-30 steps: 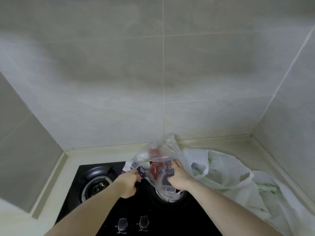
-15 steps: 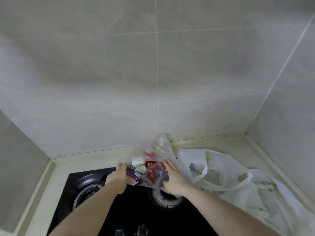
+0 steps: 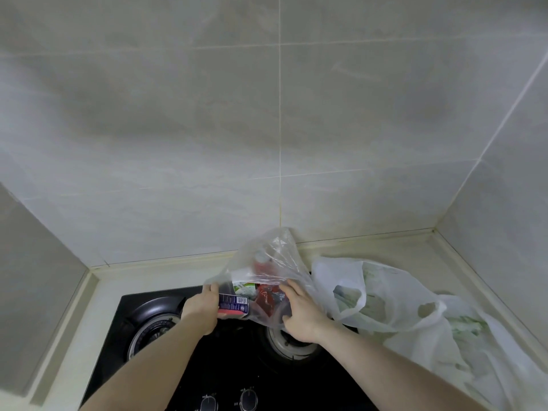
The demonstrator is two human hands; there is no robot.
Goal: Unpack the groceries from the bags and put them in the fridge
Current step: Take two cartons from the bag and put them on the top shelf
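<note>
A clear plastic bag [image 3: 271, 256] stands over the black gas hob [image 3: 237, 351], with red packets [image 3: 268, 295] and a green-and-white pack [image 3: 244, 287] inside. My left hand [image 3: 203, 307] grips a small blue and red carton [image 3: 232, 304] at the bag's left opening. My right hand [image 3: 299, 312] holds the bag's right side, fingers curled into the plastic. A white plastic bag [image 3: 382, 304] with green contents lies on the counter to the right.
Two burners [image 3: 154, 330] sit in the hob, the right one [image 3: 292, 347] under my right wrist, with knobs [image 3: 247, 400] at the front edge. The beige counter [image 3: 385, 250] meets tiled walls behind and at the right corner.
My left hand has drawn the blue carton further left out of the bag's mouth. My right hand has slid up along the bag. The view has shifted a little.
</note>
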